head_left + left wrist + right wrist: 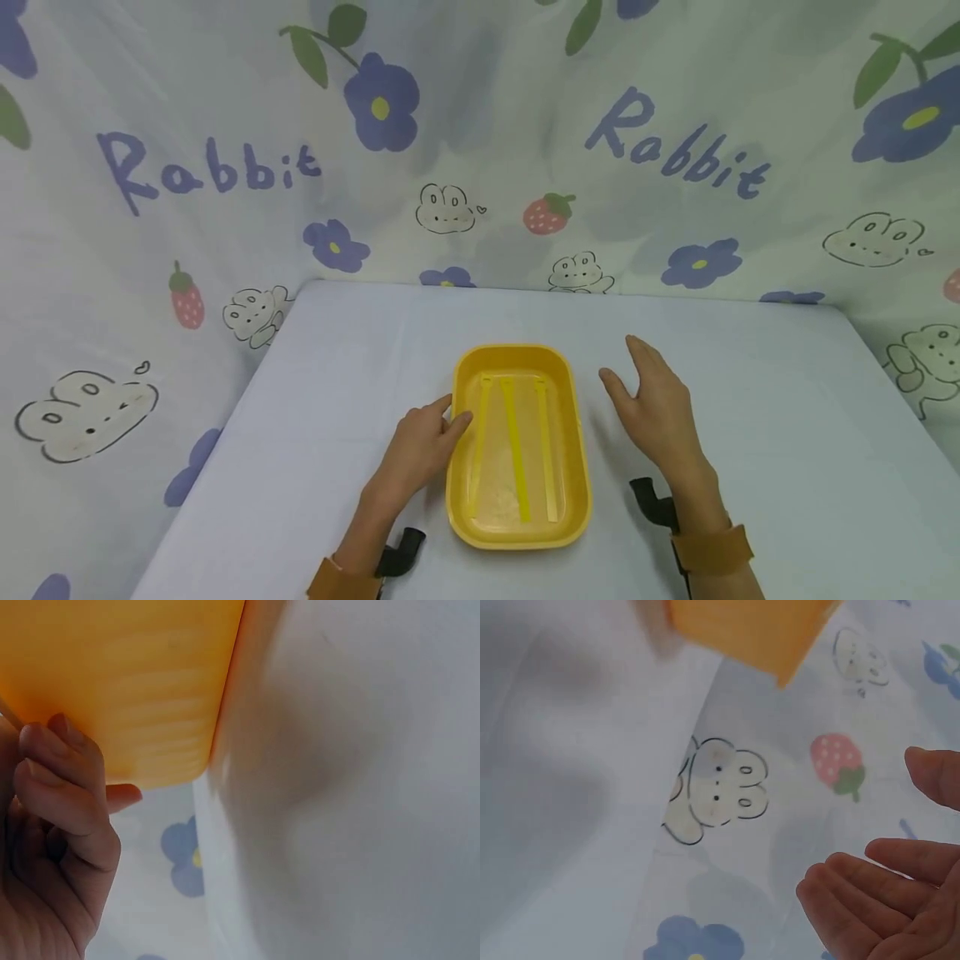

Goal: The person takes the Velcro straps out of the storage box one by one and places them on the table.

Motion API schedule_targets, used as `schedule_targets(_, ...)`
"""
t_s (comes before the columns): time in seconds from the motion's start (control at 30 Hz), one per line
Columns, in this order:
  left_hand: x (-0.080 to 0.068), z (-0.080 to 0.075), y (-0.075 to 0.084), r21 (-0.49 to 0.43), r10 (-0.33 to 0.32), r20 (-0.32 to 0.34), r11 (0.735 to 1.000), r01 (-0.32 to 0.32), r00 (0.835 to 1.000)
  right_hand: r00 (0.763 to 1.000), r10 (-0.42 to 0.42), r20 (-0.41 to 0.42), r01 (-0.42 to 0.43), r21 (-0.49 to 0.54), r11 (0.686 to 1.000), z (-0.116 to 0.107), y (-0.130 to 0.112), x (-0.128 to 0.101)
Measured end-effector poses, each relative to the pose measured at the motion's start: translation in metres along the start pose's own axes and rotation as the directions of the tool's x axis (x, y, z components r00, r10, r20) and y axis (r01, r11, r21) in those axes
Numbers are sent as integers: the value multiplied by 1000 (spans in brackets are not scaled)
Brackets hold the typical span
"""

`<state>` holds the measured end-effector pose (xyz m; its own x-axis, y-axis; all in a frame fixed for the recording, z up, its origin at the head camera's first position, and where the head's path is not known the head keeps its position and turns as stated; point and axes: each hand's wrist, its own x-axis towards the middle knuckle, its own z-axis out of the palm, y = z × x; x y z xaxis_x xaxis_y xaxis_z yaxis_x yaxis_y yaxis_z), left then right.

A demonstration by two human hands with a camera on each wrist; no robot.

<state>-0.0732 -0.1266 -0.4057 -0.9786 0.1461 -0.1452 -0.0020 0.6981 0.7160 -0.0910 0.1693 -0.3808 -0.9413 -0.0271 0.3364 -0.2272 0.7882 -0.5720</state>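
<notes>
A yellow rectangular tray [519, 540] with rounded corners lies lengthwise on the white-covered table. Inside it are three thin yellow strips [515, 450] that look like cable ties, each with a wider far end, lying roughly side by side. My left hand [422, 444] grips the tray's left rim, thumb over the edge and fingers against the outer wall. The left wrist view shows those fingers [64, 787] bent beside the ribbed side. To the right of the tray, my right hand [660, 408] is held apart from it with nothing in it, thumb spread from the straight fingers.
White cloth covers the table [787, 433]. Behind and at the sides hangs a curtain [495, 108] printed with rabbits, flowers and strawberries. Brown bands with black mounts [656, 504] are on both wrists.
</notes>
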Motion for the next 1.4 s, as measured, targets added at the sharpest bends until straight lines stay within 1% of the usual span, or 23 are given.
schedule_targets(0.13, 2, 3, 1, 1, 15, 14, 1000, -15, 1000, 1000, 1, 22, -2, 31, 1000, -4, -12, -2)
schedule_targets(0.2, 3, 4, 2, 7, 24, 18, 1000, -24, 1000, 999, -17, 43, 16, 32, 999, -4, -18, -2)
schedule_targets(0.37, 1, 2, 2, 33, 16, 4, 999, -16, 1000, 986, -75, 149, 75, 7, 997, -1, -38, 8)
schedule_targets(0.5, 0, 0, 2, 40, -7, 0, 999, 7, 1000, 969, -83, 234, 88, -12, 996, 3, -55, 15)
schedule_targets(0.63, 1, 0, 2, 56, -31, 2, 998, 31, 1000, 946, -52, 321, 68, -37, 997, 11, -70, 22)
schedule_targets(0.77, 2, 0, 3, 77, -56, 11, 995, 55, 998, 909, 9, 417, 29, -84, 996, 20, -80, 28)
schedule_targets(0.87, 2, 0, 3, 89, -61, 17, 994, 60, 998, 884, 51, 464, 5, -118, 993, 27, -82, 32)
schedule_targets(0.97, 2, 1, 4, 92, -59, 21, 994, 57, 998, 866, 89, 493, -24, -137, 990, 34, -81, 34)
schedule_targets(1.13, 2, 1, 4, 95, -58, 23, 994, 55, 998, 846, 116, 520, -48, -142, 989, 43, -78, 34)
schedule_targets(1.27, 1, 1, 5, 105, -67, 14, 992, 65, 998, 845, 98, 527, -26, -142, 990, 49, -77, 35)
schedule_targets(1.4, 2, 2, 5, 109, -75, 5, 991, 74, 997, 844, 84, 529, 4, -162, 987, 55, -76, 36)
